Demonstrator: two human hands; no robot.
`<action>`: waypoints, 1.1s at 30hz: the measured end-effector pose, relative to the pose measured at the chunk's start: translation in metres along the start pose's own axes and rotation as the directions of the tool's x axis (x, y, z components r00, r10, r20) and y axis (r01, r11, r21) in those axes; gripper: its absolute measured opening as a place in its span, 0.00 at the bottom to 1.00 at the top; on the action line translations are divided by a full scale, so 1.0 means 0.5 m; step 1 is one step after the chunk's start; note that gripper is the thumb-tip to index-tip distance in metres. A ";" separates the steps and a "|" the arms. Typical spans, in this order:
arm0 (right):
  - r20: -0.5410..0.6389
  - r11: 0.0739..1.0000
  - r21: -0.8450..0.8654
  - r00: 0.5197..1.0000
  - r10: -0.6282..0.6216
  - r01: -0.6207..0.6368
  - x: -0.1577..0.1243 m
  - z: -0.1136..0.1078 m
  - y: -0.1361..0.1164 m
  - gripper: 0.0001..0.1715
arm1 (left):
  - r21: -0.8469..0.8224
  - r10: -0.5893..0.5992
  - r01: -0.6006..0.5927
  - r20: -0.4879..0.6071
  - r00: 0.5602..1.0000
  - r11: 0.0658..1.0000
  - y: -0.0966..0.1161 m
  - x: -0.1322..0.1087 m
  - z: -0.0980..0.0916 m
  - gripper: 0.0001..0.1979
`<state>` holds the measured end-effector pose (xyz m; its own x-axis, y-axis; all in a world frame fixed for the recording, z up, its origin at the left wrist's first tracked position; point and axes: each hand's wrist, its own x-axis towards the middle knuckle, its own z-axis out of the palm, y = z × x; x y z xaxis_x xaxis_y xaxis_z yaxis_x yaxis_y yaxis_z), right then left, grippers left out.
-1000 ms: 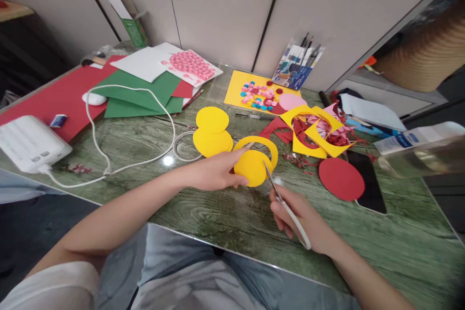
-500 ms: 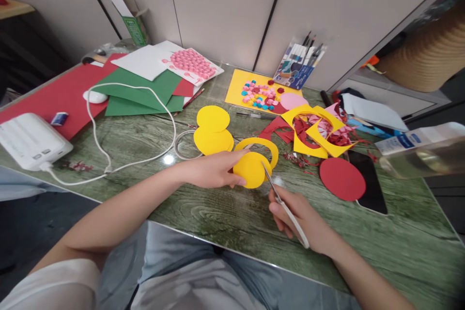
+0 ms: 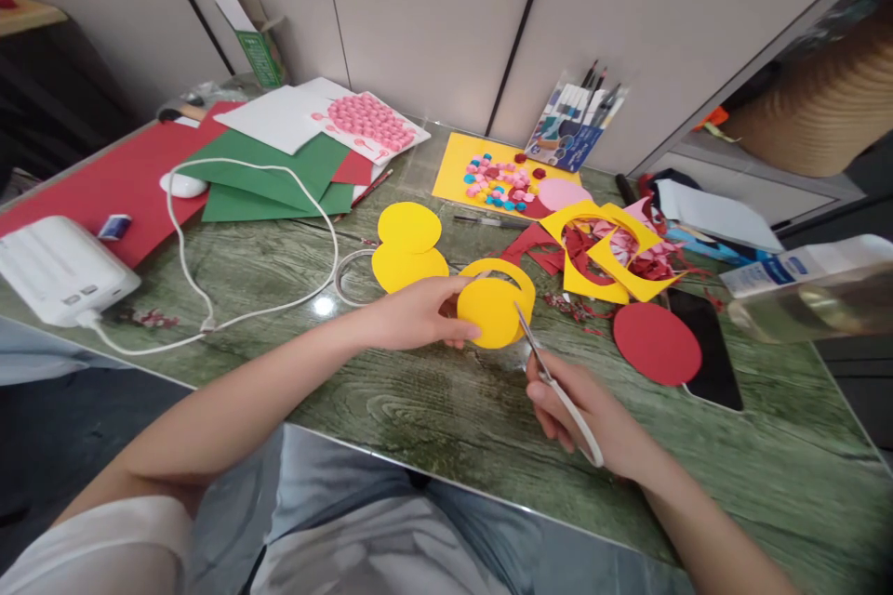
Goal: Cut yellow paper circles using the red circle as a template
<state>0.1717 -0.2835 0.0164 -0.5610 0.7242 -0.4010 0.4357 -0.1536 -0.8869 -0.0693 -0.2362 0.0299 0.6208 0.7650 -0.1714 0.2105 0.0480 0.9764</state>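
Between the thumb and fingers of my left hand (image 3: 419,311) is a round piece of yellow paper (image 3: 489,314), held above the table. A curved yellow strip arches from behind its upper and right edge. My right hand (image 3: 582,409) is closed around white-handled scissors (image 3: 568,409), whose blades reach the right edge of the yellow paper. How far the blades are apart I cannot tell. Left of the held piece lie overlapping yellow paper circles (image 3: 409,246), partly behind my left hand. To the right, a red paper circle (image 3: 657,344) rests partly on a black phone (image 3: 712,349).
Yellow and red paper scraps (image 3: 614,251) are heaped at the back right, beside small coloured paper balls (image 3: 499,181) on a yellow sheet. A white cable (image 3: 335,251) loops from a power bank (image 3: 66,270) on the left. A transparent bottle (image 3: 816,302) stands at the right.
Both hands have shifted slightly right and up with the yellow paper and the scissors. The held round piece is turned a little, showing a wider face. Other things have stayed put.
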 end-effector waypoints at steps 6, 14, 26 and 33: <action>-0.100 0.999 -0.025 0.994 -0.050 0.047 0.007 0.007 0.005 0.15 | -0.343 -0.011 -0.063 -0.208 0.978 0.937 -0.023 0.016 0.071 0.15; -0.086 0.998 -0.046 0.995 -0.042 0.038 0.003 0.013 -0.003 0.16 | -0.097 -0.020 -0.007 -0.275 0.961 0.995 -0.029 0.004 0.076 0.13; -0.076 0.998 -0.041 0.996 -0.042 0.039 0.003 0.015 -0.004 0.17 | 0.124 0.027 0.002 -0.226 0.974 0.992 -0.010 -0.002 0.064 0.08; -0.056 0.999 -0.033 0.998 -0.024 0.022 0.001 0.014 -0.007 0.15 | 0.241 0.029 0.011 -0.160 0.987 0.970 0.003 -0.005 0.046 0.09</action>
<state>0.1651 -0.2875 0.0176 -0.5313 0.7639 -0.3663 0.4465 -0.1150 -0.8874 -0.0532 -0.2526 0.0288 0.4980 0.8588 -0.1201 0.3931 -0.1001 0.9140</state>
